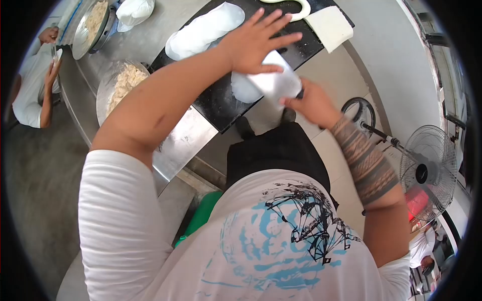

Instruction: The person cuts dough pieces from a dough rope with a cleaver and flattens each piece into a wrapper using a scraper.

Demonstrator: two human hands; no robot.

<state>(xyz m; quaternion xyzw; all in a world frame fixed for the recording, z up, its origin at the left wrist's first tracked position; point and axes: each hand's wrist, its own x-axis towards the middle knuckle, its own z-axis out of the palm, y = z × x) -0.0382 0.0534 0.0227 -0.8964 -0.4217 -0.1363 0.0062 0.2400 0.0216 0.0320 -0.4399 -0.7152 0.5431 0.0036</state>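
My right hand (316, 103) is closed around the dark handle of a wide, shiny metal blade (278, 83). The blade lies flat over the black board (216, 103), partly blurred. My left hand (256, 42) has its fingers spread, its thumb at the blade's upper edge; whether the palm presses on the blade cannot be made out. A thin, pale, round sheet (246, 90) shows beside and partly under the blade. Overlapping thin white rounds (206, 32) lie on the board beyond my left wrist. Farther right are a curved pale dough strip (301, 9) and a folded white cloth (330, 29).
A bowl of pale filling (125, 85) stands left of the board, with another bowl (95, 25) and a plastic bag (134, 11) farther back. At the far left a person (32, 95) works with both hands. A fan (427, 173) stands right.
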